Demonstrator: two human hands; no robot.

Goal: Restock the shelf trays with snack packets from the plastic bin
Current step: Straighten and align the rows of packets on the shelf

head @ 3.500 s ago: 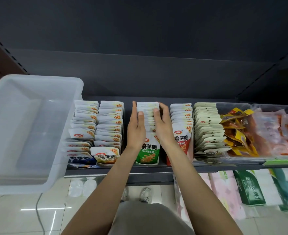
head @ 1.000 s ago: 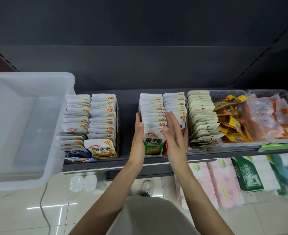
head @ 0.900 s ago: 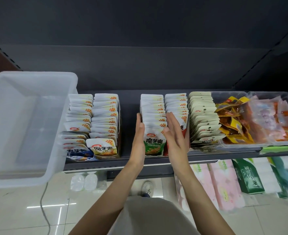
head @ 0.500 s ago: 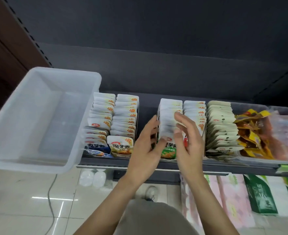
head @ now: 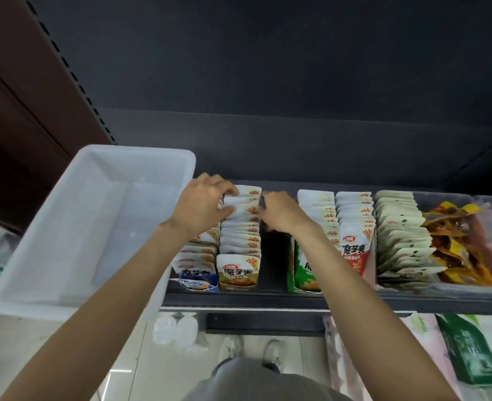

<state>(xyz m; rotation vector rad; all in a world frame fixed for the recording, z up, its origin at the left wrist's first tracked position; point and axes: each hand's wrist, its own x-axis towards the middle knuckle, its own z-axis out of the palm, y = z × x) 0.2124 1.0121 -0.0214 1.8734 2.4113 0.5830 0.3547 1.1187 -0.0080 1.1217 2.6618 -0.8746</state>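
Translucent plastic bin (head: 65, 227) fills the left of the frame, its right rim just beside our left hand (head: 200, 205). We see the left fingers curled onto the rear snack packets (head: 240, 224) of the brown-fronted row at frame centre. Our right hand (head: 279, 212) grips that row's right edge, fingers bent; exact pinch unclear. Bare dark shelf (head: 273, 256) lies open between this row and the green-fronted row (head: 305, 267) to the right.

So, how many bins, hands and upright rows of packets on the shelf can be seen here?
Bin: 1
Hands: 2 (left hand, right hand)
Rows of packets: 5
Total: 8
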